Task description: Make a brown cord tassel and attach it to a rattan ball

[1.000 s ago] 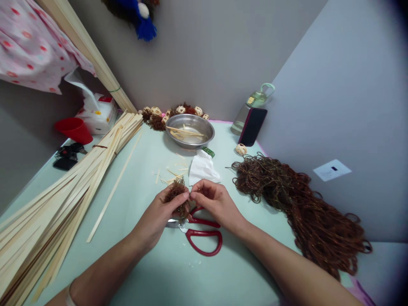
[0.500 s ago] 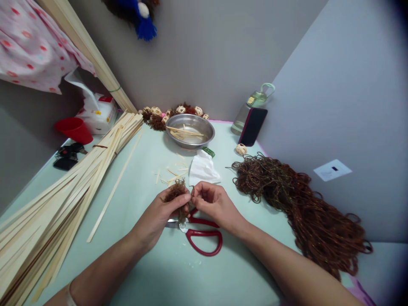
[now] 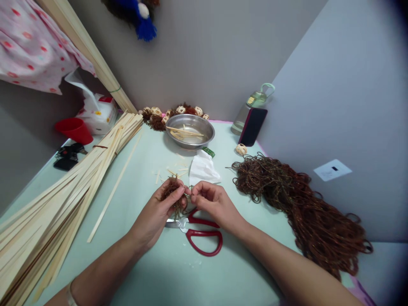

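Note:
A tuft of frayed brown yarn [image 3: 172, 191] lies in my left hand [image 3: 162, 204], its thumb and fingers closed around it. Close by on the right, the fingertips of my right hand [image 3: 212, 199] are pinched at the tuft's edge, apparently on a thin strand of yarn whose end is hard to see. Under both hands rest scissors with red handles [image 3: 204, 242]; the hands partly cover them. Just beyond the fingers is a crumpled white tissue [image 3: 202, 168], with short cut strips [image 3: 172, 173] scattered to its left.
A bundle of flat wooden strips [image 3: 73, 191] spreads across the left. Toward the back stands a metal bowl [image 3: 208, 135] holding water and strips. On the right lie a brown yarn skein [image 3: 306, 208], a phone [image 3: 253, 126], a bottle [image 3: 239, 119] and a small woven ball [image 3: 241, 149].
The yarn tuft has turned and shifted slightly left within my left hand, whose fingertips now point more toward the right hand. My right hand stays almost where it was.

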Tool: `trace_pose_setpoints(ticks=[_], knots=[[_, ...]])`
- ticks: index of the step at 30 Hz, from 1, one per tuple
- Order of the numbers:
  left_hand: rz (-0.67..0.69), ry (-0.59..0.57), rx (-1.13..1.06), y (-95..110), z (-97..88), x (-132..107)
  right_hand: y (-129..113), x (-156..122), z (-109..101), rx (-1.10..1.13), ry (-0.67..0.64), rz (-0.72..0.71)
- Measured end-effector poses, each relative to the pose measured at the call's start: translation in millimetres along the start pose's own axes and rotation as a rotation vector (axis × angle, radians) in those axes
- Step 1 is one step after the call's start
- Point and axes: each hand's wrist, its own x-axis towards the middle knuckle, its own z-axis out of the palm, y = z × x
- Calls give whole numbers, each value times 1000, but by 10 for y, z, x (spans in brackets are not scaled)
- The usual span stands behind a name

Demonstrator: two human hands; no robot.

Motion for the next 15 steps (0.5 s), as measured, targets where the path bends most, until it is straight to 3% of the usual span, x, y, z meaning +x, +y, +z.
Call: trace_pose_setpoints(ticks=[4,8,15], knots=[[23,26,74,-9,-2,-3,-26,-1,-1,-4,35,-14],[-44,21,75,-1,-17,-12,-27,-7,5,1,30,-30],[-43,28,129,-53,13,3,8,-63,47,-42,-80,-54]])
